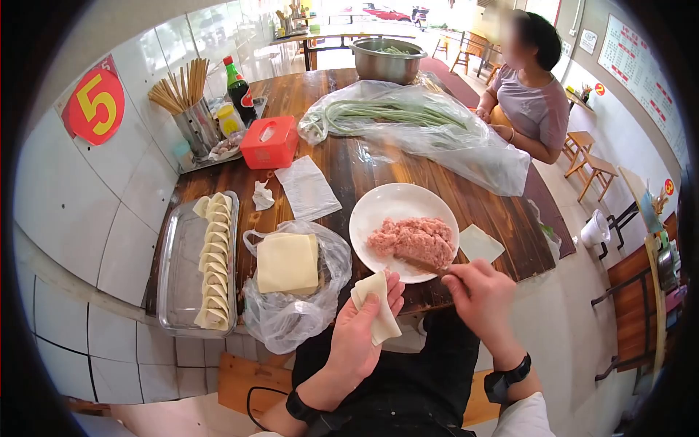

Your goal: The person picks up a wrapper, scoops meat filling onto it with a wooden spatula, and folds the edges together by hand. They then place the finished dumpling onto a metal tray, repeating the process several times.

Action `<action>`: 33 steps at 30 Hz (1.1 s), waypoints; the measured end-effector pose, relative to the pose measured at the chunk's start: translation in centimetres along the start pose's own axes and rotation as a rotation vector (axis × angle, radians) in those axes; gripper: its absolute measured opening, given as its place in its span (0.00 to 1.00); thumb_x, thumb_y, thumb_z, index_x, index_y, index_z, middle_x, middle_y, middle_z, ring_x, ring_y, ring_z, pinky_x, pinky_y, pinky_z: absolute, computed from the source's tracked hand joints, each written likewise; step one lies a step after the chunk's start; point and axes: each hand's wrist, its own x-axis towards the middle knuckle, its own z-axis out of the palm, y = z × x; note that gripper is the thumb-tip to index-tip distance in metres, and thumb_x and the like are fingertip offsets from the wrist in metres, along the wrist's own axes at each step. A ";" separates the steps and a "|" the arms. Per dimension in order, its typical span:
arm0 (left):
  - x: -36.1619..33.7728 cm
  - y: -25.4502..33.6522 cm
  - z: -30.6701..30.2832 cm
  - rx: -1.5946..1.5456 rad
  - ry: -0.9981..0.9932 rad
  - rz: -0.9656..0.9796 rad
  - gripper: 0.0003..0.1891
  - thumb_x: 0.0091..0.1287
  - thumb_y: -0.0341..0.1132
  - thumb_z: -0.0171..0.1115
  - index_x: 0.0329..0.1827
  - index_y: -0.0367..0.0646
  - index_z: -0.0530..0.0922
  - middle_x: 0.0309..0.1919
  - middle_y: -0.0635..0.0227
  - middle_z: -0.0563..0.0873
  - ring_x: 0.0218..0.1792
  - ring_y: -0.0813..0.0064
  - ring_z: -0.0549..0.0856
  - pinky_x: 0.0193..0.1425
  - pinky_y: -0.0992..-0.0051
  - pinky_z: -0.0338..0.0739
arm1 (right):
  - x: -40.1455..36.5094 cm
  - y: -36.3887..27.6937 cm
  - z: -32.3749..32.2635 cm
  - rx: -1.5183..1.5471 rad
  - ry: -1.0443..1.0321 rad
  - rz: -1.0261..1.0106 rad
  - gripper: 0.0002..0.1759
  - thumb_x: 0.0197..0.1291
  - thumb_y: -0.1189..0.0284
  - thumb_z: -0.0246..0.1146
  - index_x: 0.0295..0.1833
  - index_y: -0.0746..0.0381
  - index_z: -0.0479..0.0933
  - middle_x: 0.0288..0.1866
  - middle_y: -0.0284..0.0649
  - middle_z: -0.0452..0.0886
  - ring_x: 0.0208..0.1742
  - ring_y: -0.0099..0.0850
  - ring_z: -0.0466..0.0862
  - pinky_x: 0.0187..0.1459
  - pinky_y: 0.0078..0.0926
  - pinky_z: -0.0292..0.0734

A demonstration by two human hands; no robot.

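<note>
Head: left hand (360,328), wrapper (384,329); right hand (482,297), probably stick (424,264) in meat (413,237).

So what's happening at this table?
The left hand holds a single wrapper, while the right hand works a thin brown utensil in the ground meat on a white plate. More wrappers are stacked on a plastic bag, and folded pieces line one side of a clear tray. Another person sits across the table; what they are doing is hard to tell.
</note>
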 end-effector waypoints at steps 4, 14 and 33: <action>-0.2 -0.1 0.5 -0.030 -0.001 -0.012 0.24 0.82 0.34 0.48 0.77 0.35 0.62 0.74 0.55 0.72 0.74 0.60 0.72 0.80 0.60 0.64 | 0.4 1.6 0.0 -0.162 -0.020 0.048 0.06 0.56 0.67 0.72 0.35 0.56 0.84 0.29 0.36 0.81 0.26 0.40 0.83 0.27 0.37 0.74; 1.0 -0.4 0.4 -0.010 0.036 -0.045 0.22 0.82 0.33 0.46 0.76 0.37 0.65 0.72 0.57 0.74 0.73 0.61 0.73 0.79 0.61 0.66 | -1.1 -1.2 0.0 0.235 -0.123 0.115 0.08 0.57 0.70 0.75 0.37 0.60 0.84 0.30 0.37 0.84 0.26 0.35 0.84 0.28 0.26 0.77; 0.4 -2.0 -0.5 -0.277 -0.075 0.175 0.10 0.83 0.38 0.49 0.55 0.43 0.73 0.52 0.69 0.80 0.58 0.71 0.79 0.67 0.65 0.73 | -4.0 -5.8 4.9 1.291 -0.044 0.656 0.09 0.64 0.83 0.66 0.48 0.64 0.78 0.41 0.33 0.84 0.43 0.19 0.82 0.46 0.19 0.79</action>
